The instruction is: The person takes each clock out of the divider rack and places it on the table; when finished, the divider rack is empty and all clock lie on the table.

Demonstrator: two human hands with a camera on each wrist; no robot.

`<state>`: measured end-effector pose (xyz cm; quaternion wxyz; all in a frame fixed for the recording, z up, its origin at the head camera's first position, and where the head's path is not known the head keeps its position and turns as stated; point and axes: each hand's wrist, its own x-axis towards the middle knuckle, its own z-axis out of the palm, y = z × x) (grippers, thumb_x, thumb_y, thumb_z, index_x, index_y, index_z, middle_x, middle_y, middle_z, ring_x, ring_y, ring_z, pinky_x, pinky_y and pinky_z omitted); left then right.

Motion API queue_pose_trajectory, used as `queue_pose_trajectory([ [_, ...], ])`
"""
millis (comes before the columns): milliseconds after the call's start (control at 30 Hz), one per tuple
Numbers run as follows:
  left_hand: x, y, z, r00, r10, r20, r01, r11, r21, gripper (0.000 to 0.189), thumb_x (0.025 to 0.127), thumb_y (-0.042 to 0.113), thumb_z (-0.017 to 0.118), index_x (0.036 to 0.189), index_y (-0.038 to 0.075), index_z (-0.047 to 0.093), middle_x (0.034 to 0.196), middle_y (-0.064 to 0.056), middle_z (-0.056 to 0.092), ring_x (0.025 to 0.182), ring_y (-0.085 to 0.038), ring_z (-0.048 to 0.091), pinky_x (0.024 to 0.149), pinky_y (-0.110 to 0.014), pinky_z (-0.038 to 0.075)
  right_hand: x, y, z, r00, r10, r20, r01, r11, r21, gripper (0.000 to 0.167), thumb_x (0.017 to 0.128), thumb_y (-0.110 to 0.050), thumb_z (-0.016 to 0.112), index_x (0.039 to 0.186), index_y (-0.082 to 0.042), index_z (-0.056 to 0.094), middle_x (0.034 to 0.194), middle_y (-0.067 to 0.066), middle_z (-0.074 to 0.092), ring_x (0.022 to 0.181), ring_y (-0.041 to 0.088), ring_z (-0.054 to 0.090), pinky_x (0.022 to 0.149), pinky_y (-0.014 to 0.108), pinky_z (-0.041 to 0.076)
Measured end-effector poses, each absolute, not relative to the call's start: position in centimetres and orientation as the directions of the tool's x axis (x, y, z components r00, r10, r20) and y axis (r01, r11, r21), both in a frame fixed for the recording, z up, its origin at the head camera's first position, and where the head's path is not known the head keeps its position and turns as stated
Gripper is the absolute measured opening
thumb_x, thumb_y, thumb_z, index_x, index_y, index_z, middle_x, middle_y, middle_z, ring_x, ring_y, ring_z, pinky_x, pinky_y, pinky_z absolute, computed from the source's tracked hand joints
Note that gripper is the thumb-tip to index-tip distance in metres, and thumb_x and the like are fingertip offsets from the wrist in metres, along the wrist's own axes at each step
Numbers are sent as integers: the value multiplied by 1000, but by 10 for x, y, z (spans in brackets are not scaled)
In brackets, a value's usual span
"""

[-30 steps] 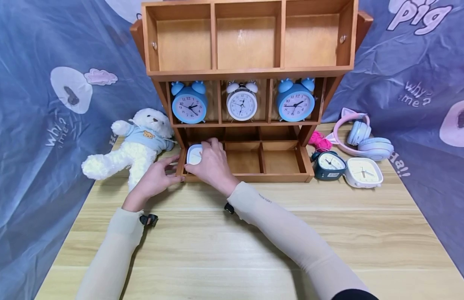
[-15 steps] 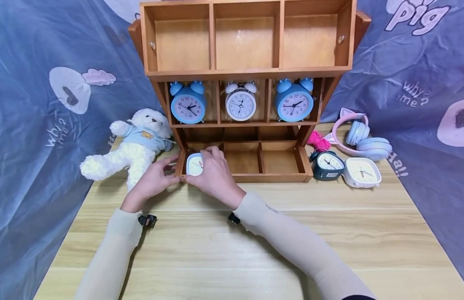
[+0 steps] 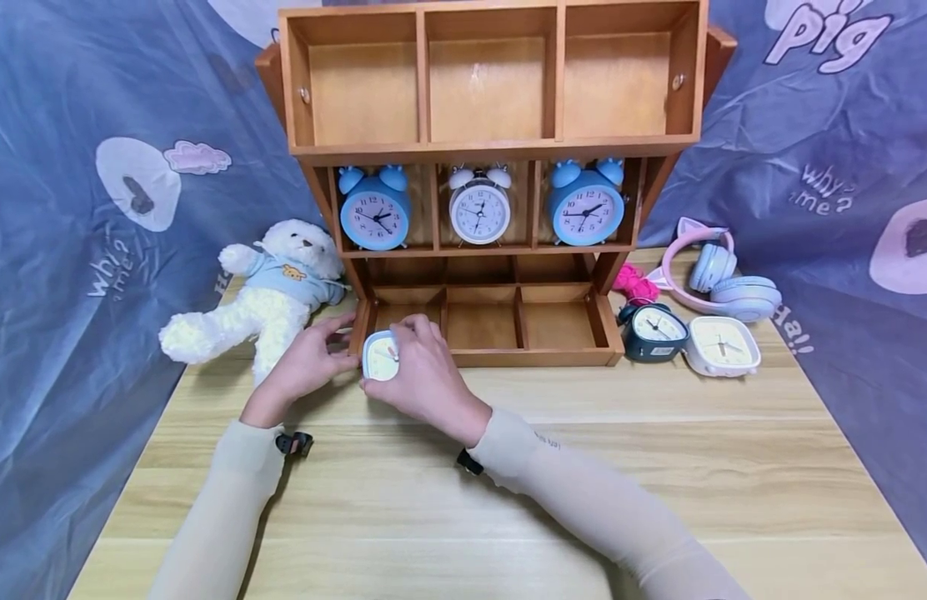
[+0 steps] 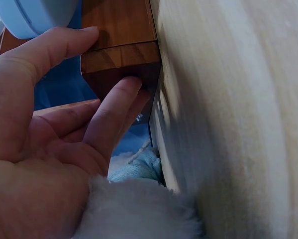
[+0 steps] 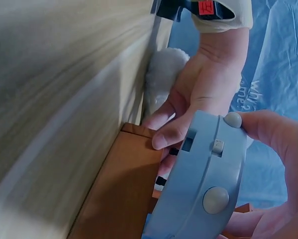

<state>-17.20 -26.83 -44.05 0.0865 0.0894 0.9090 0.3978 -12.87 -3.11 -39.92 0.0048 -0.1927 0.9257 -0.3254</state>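
Observation:
My right hand (image 3: 437, 379) grips a small light-blue square alarm clock (image 3: 378, 358) with a white face. The clock is in front of the lower-left compartment of the wooden shelf (image 3: 542, 357). The right wrist view shows the clock's side (image 5: 201, 174), with rounded feet and small black knobs at the back, between thumb and fingers. My left hand (image 3: 311, 360) holds the shelf's lower-left corner. In the left wrist view, the thumb lies on the front of the wooden corner (image 4: 121, 57) and a fingertip presses its outer end.
Two blue twin-bell clocks (image 3: 375, 218) and a white one (image 3: 479, 212) fill the middle row. Left of the shelf leans a white teddy bear (image 3: 283, 275). On the right are a dark green clock (image 3: 654, 333), a white square clock (image 3: 722, 346), cat-ear headphones (image 3: 744, 296) and a pink item (image 3: 636, 283).
My right hand has drawn the light-blue clock out of the lower-left compartment, toward the front and slightly left. The left hand stays on the shelf corner.

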Motion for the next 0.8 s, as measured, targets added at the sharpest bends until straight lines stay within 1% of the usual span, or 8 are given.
queue_pose_trajectory([
  [267, -172, -269, -441, -969, 234, -86, 95, 665, 741, 83, 101, 10, 80, 172, -3, 38, 170, -27, 52, 146, -49, 63, 117, -63, 56, -118, -28, -403, -916, -379, 130, -377, 704, -602, 89, 84, -46, 95, 153, 1, 63, 154, 14, 58, 137, 31, 57, 109, 41, 56],
  [400, -173, -270, -442, -968, 234, -86, 92, 655, 750, 83, 101, 11, 81, 172, -2, 39, 169, -28, 53, 146, -49, 63, 118, -63, 54, -114, -27, -405, -913, -385, 132, -382, 698, -606, 90, 84, -46, 96, 153, 1, 62, 154, 14, 58, 137, 31, 57, 107, 39, 56],
  [533, -174, -271, -443, -968, 234, -97, 69, 613, 787, 84, 101, 12, 82, 172, -1, 39, 170, -27, 51, 147, -49, 61, 119, -62, 54, -109, -26, -408, -914, -390, 115, -373, 693, -616, 89, 84, -46, 96, 154, 0, 62, 154, 14, 58, 134, 30, 57, 103, 38, 56],
  [633, -174, -272, -443, -967, 229, -116, 37, 572, 820, 85, 101, 13, 83, 172, 1, 38, 171, -25, 50, 148, -48, 61, 115, -54, 57, -107, -25, -411, -911, -397, 110, -375, 691, -617, 87, 84, -44, 96, 152, 0, 63, 153, 14, 58, 131, 30, 58, 105, 38, 57],
  [700, -174, -273, -444, -966, 225, -128, 17, 551, 834, 86, 101, 15, 84, 172, 2, 39, 171, -25, 51, 149, -47, 60, 111, -43, 57, -106, -25, -413, -909, -402, 109, -379, 693, -613, 88, 84, -44, 96, 152, 0, 63, 152, 14, 58, 131, 30, 59, 108, 39, 57],
  [800, -174, -273, -444, -964, 223, -143, -3, 530, 848, 88, 100, 17, 86, 173, 3, 39, 170, -25, 52, 149, -45, 60, 104, -25, 53, -105, -25, -416, -909, -405, 96, -377, 702, -604, 89, 84, -45, 96, 153, 1, 63, 153, 14, 57, 132, 30, 60, 111, 41, 57],
])
